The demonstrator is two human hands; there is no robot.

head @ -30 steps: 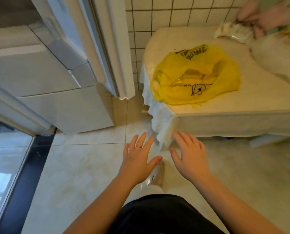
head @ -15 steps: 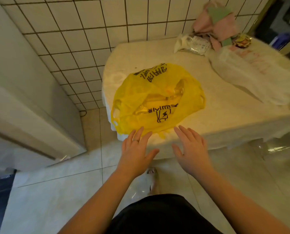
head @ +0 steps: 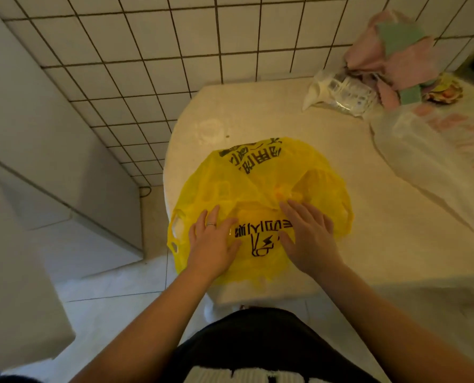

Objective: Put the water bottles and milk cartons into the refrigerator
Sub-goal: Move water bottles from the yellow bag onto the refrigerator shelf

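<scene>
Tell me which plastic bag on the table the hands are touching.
The yellow bag with black print: left hand and right hand lie on it. The white bag lies untouched.

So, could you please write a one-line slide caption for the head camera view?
Left hand and right hand lie flat on a yellow plastic bag on a cloth-covered table.

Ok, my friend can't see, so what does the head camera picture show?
A person's left hand and right hand rest flat on a yellow plastic bag with black print, at the near edge of a pale table. A white bag and pink cloths lie farther back on the right, before a white tiled wall.
</scene>
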